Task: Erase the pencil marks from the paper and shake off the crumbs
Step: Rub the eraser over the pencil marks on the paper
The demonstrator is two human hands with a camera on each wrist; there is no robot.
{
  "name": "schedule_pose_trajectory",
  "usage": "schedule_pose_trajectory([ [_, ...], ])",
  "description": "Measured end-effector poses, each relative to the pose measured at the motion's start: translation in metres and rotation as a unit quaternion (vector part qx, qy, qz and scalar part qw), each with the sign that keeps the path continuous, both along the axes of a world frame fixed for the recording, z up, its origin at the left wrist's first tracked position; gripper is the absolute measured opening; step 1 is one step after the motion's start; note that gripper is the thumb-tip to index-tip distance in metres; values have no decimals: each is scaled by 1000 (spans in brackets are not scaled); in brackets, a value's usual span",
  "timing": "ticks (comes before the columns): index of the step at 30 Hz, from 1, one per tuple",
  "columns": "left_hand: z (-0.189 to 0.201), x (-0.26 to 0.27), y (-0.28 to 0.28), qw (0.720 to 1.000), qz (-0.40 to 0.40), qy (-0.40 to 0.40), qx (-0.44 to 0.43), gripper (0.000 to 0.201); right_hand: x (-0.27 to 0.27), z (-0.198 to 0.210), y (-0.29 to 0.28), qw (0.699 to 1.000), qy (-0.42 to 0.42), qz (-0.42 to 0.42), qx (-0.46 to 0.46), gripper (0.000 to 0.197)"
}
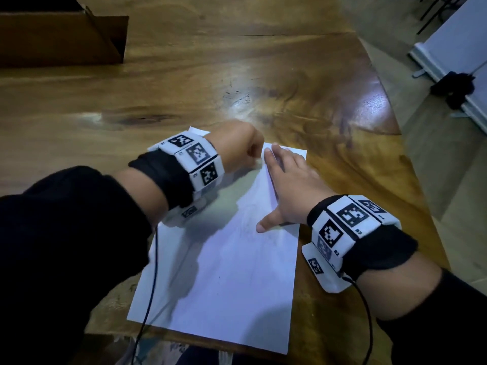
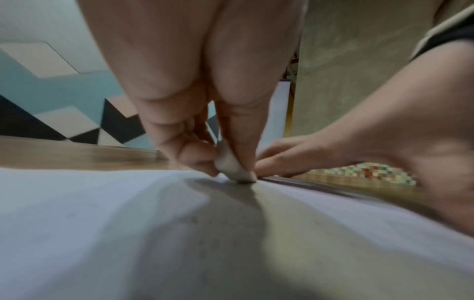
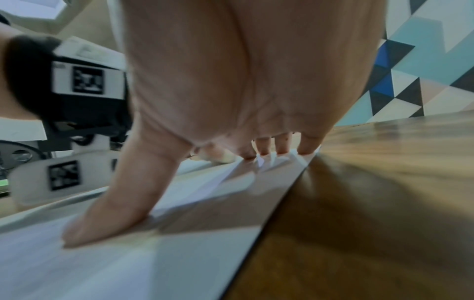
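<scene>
A white sheet of paper [image 1: 232, 272] lies on the wooden table [image 1: 184, 83], near its front edge. Faint pencil marks show around its middle. My left hand [image 1: 241, 150] is at the sheet's far end, pinching a small white eraser [image 2: 232, 166] between thumb and fingers, its tip pressed onto the paper [image 2: 102, 223]. My right hand [image 1: 287, 180] lies flat on the sheet's right side, fingers spread and thumb out, pressing the paper [image 3: 128, 253] down. In the right wrist view its fingertips [image 3: 282, 149] reach the sheet's far right edge.
A brown cardboard box [image 1: 60, 35] sits at the table's far left. The table's right edge [image 1: 411, 159] runs close to the paper, with floor beyond it. A white board with a dark stand [image 1: 458, 83] stands on the floor at the right. Thin black cables [image 1: 151, 285] trail from both wristbands.
</scene>
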State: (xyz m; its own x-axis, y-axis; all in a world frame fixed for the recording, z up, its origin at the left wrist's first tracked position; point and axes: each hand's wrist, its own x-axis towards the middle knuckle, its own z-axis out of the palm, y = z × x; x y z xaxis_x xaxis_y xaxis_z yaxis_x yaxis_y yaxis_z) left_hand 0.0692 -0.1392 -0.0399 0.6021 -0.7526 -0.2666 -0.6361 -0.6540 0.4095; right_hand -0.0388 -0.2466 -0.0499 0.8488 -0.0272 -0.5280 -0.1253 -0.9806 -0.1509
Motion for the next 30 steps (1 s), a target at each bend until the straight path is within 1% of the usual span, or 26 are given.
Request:
schedule_pose_trajectory([
  [2,2,-6,9,996,-57,53,50,9,0,0,0,1000,1,-1,0,143],
  [3,4,-5,10,993,-70,63,65,10,0,1,0,1000,2,-2,0,143],
  [4,6,-4,8,994,-68,57,62,10,0,1,0,1000,4,-2,0,143],
  [8,5,3,-11,999,24,-21,-6,15,0,0,0,1000,5,0,-5,144],
  [9,3,1,-12,999,33,-32,-15,15,0,0,0,1000,3,-1,-6,144],
  [10,1,-2,-9,999,25,-29,-12,12,0,1,0,1000,3,-1,-4,143],
  [12,1,-10,2,999,-35,17,34,4,0,2,0,1000,6,-2,1,143],
  [14,5,-14,10,988,-94,67,99,7,0,2,0,1000,6,-3,2,143],
  [15,7,-13,10,986,-100,76,106,9,0,2,0,1000,7,-2,2,143],
  [17,9,-7,2,993,-73,46,74,9,1,2,1,1000,9,-1,-1,143],
  [19,8,-4,-8,1000,-8,-2,21,12,1,2,1,1000,12,2,-5,143],
  [20,7,-5,-10,1000,12,-17,3,12,1,2,0,1000,11,3,-6,143],
  [21,5,-7,-8,1000,12,-18,-2,11,1,2,1,1000,10,3,-5,142],
  [22,4,-11,-4,1000,-7,-10,10,8,0,2,1,1000,8,3,-2,142],
  [23,3,-15,2,999,-39,6,31,3,0,1,1,1000,6,0,4,142],
  [25,1,-23,16,993,-92,35,65,3,0,1,0,1000,1,-8,17,144],
  [26,1,-26,22,992,-102,42,67,5,-2,0,0,1000,1,-12,27,145],
  [28,-2,-31,29,993,-94,43,52,11,-5,0,-3,999,4,-20,47,146],
  [30,-2,-33,31,994,-86,49,54,12,-8,0,-5,998,11,-18,54,147],
])
